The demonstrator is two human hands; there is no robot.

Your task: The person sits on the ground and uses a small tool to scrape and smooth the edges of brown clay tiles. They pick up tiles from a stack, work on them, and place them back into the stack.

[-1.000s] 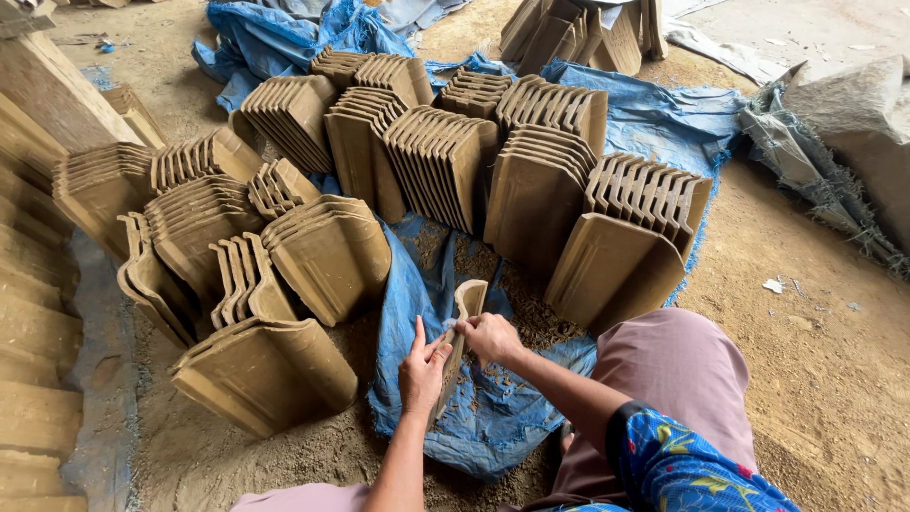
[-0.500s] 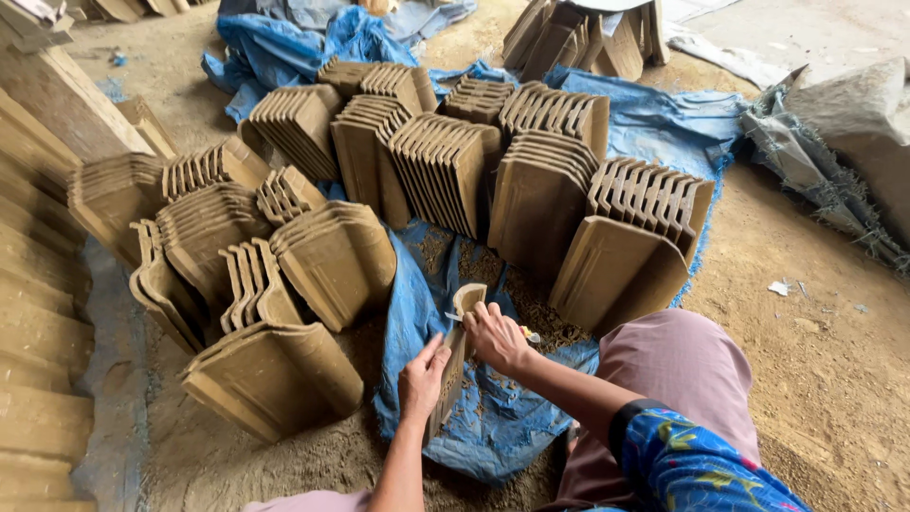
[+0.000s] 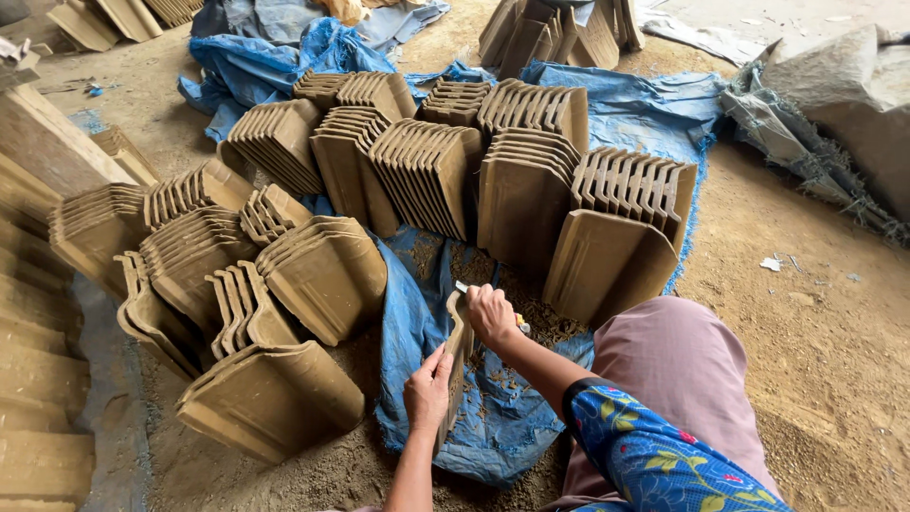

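I hold a single unfired clay roof tile [image 3: 458,353] on edge over a blue tarp [image 3: 493,427]. My left hand [image 3: 428,389] grips the tile's near side. At the tile's upper edge, my right hand [image 3: 491,314] is closed around a small tool [image 3: 462,286] whose tip sticks out past my fingers. Clay shavings lie on the tarp under the tile.
Rows of stacked brown clay tiles [image 3: 431,171] stand in an arc ahead and to the left [image 3: 270,398]. My knee in pink cloth [image 3: 678,379] is at the right. Grey sacks [image 3: 844,85] lie at the far right on the dirt floor; long clay slabs [image 3: 38,313] lie on the left.
The right hand has slid a little up along the tile's top edge with the tool. The left hand keeps its hold, and the view has shifted slightly.
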